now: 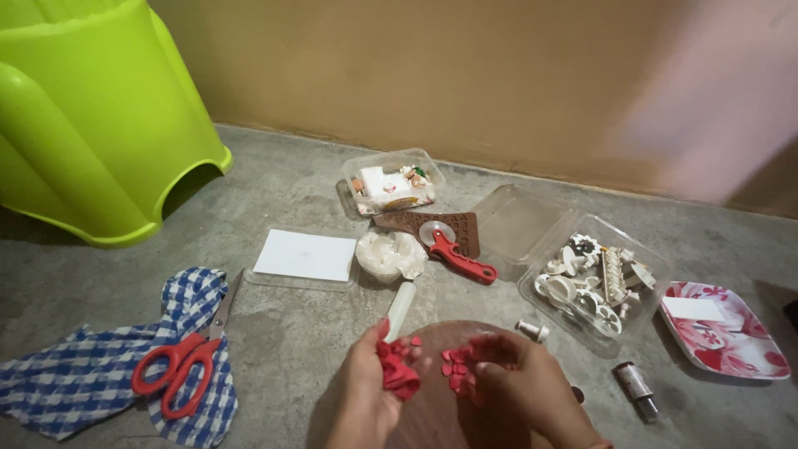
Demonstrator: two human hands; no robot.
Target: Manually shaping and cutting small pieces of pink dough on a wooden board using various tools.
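The left hand [370,391] was closed around a lump of red modelling paste [399,376], gripped between thumb and fingers at the near edge of the round brown board [432,416]. The right hand [519,378] rested at 3 o'clock from the lump, its fingertips pinched down among the small red cut pieces [455,366] scattered on the board; whether it held one could not be determined. The lump sat just beside those pieces, so a careless turn of the left wrist could probably press them flat or sweep them off the board onto the concrete floor [291,333]. At 12 o'clock from the hands, the white rolling pin [401,309] lay touching the board's far rim and could roll if nudged. At 9 o'clock, red scissors [179,366] lay on a blue checked cloth [100,374], well apart. At 2 o'clock, an open clear box of white cutters [594,278] stood near the right forearm. Farther out lay a red-handled wheel cutter [453,249] and a white card [306,255]. Open floor remained between the cloth and the board; the right side was crowded.
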